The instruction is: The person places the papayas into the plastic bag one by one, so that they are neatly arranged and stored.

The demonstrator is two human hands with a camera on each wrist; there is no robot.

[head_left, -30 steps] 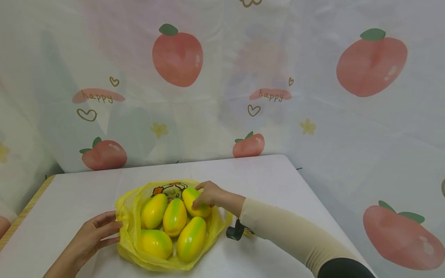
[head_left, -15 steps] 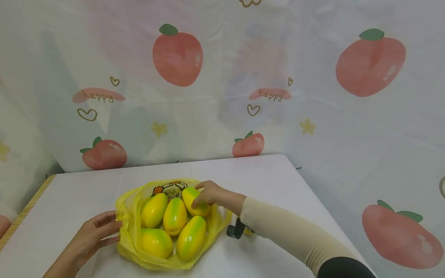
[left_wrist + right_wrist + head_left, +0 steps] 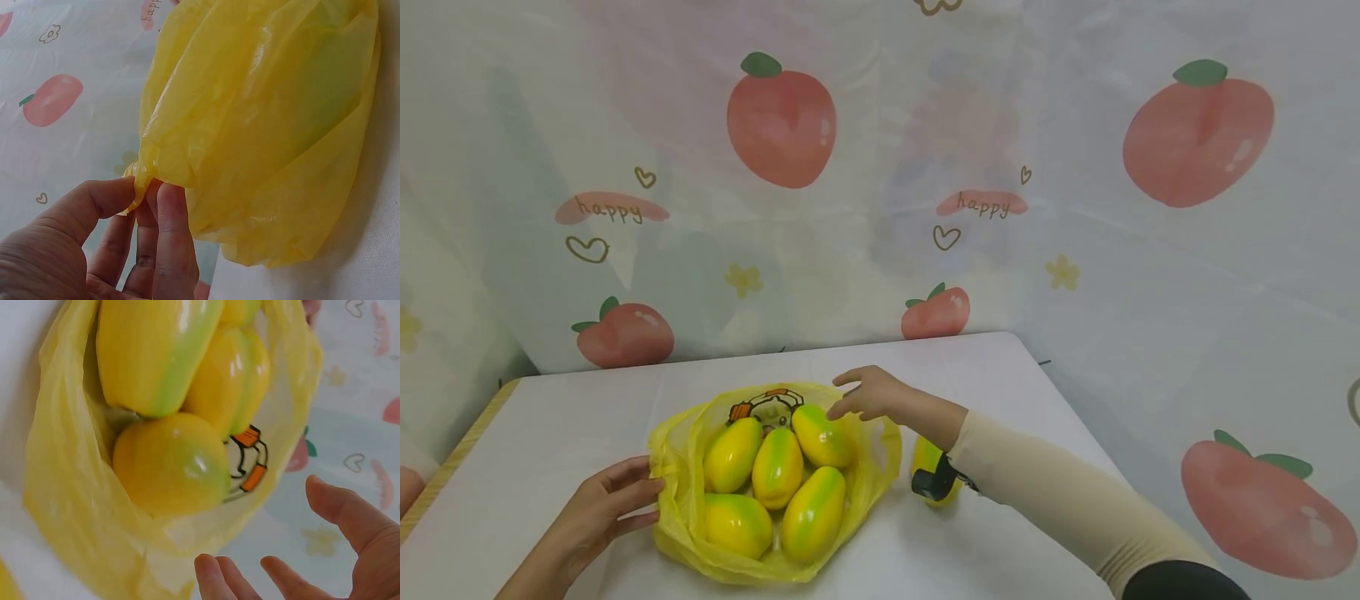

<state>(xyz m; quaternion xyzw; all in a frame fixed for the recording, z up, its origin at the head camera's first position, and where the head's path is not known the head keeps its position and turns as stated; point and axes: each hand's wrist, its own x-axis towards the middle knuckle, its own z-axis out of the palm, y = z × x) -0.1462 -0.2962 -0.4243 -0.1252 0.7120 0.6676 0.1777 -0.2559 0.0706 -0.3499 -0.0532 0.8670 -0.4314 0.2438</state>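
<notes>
A thin yellow plastic bag [image 3: 677, 525] lies on the table with its mouth spread open. Several glossy yellow-green mangoes [image 3: 777, 471] rest inside it. At the bag's left edge, my left hand [image 3: 601, 504] pinches the film; in the left wrist view, thumb and fingers grip a gathered bit of it. My right hand [image 3: 876, 393] is above the bag's far right rim, fingers spread and holding nothing. Just below its fingertips sits the back right mango [image 3: 822, 437]. In the right wrist view, the open fingers [image 3: 340, 509] are apart from the fruit.
Another mango [image 3: 927, 457] lies on the white table [image 3: 1000, 533] right of the bag, partly hidden by my right wrist and its camera [image 3: 934, 482]. A printed cloth [image 3: 850, 250] hangs behind the table. The wooden table edge [image 3: 467, 442] shows at left.
My right hand has let go of the back right mango and risen up and to the right. The mango outside the bag shows more now. The left hand stays still.
</notes>
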